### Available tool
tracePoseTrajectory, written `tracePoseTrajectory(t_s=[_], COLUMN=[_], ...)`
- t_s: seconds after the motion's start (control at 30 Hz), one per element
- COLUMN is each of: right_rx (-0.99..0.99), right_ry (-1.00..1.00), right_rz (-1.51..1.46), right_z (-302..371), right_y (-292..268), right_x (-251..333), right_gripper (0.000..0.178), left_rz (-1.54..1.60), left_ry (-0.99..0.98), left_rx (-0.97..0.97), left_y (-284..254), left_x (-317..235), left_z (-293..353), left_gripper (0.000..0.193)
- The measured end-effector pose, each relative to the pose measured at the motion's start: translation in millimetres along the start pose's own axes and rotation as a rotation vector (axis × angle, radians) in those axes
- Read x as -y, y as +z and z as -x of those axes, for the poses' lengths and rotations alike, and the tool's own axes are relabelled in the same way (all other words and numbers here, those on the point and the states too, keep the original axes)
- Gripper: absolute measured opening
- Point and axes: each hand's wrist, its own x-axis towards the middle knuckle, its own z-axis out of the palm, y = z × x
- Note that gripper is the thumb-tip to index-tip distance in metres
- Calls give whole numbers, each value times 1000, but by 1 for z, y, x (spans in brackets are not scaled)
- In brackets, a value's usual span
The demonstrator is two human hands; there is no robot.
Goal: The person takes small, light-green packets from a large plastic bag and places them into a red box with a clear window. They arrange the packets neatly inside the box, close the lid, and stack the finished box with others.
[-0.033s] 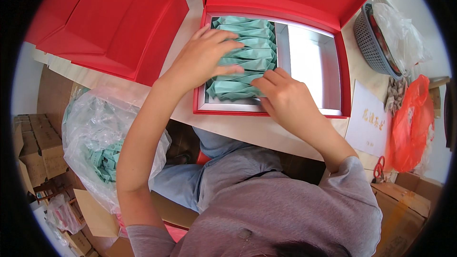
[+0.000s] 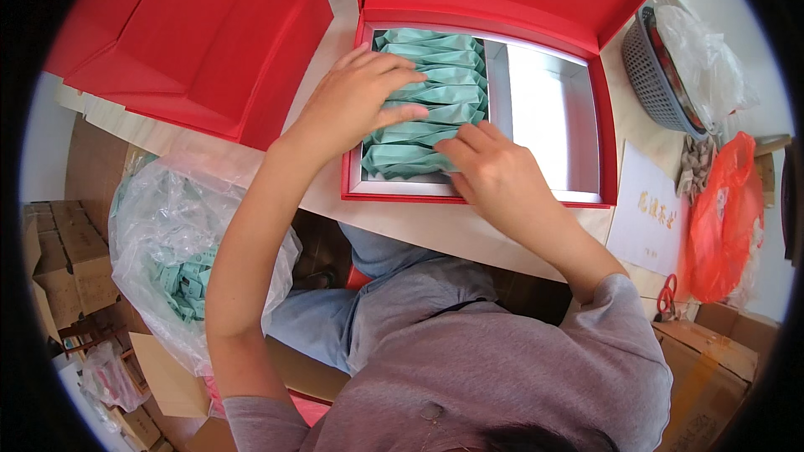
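Note:
An open red gift box (image 2: 477,197) lies on the table with its lid standing up behind it. A row of several pale green packets (image 2: 444,75) fills its left compartment. The silver-white right compartment (image 2: 544,117) holds nothing. My left hand (image 2: 352,100) rests flat on the packets from the left, fingers spread. My right hand (image 2: 494,176) is at the near end of the row, with its fingertips pressing on the nearest packets. Neither hand is lifting a packet.
More open red boxes (image 2: 201,42) lie stacked at the table's left. A clear plastic bag (image 2: 184,251) of green packets sits by my left knee. At the right are a grey basket (image 2: 649,75), a white card (image 2: 649,209), a red bag (image 2: 720,218), red scissors (image 2: 667,295) and cardboard boxes (image 2: 712,368).

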Motion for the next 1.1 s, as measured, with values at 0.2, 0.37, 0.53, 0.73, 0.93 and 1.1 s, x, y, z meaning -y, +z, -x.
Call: tracePoseTrajectory(t_s=[0.2, 0.37, 0.53, 0.73, 0.93, 1.1], right_rx=[-74, 38, 16, 223, -299, -378], right_ry=[-37, -113, -119, -94, -137, -83], right_rz=[-119, -98, -154, -308, 88, 172], right_z=[-2, 20, 15, 7, -38, -68], right_y=[-2, -16, -28, -30, -33, -32], right_x=[4, -15, -14, -16, -50, -96], right_gripper=[41, 26, 27, 30, 27, 27], left_rz=[100, -11, 42, 72, 78, 71], left_ry=[68, 121, 104, 23, -110, -154], left_rx=[-60, 14, 6, -123, -233, -275], left_y=[-5, -6, -16, -24, -32, -33], left_x=[-26, -43, -38, -29, -18, -14], left_z=[43, 83, 86, 84, 74, 63], left_gripper=[30, 32, 30, 22, 20, 20])
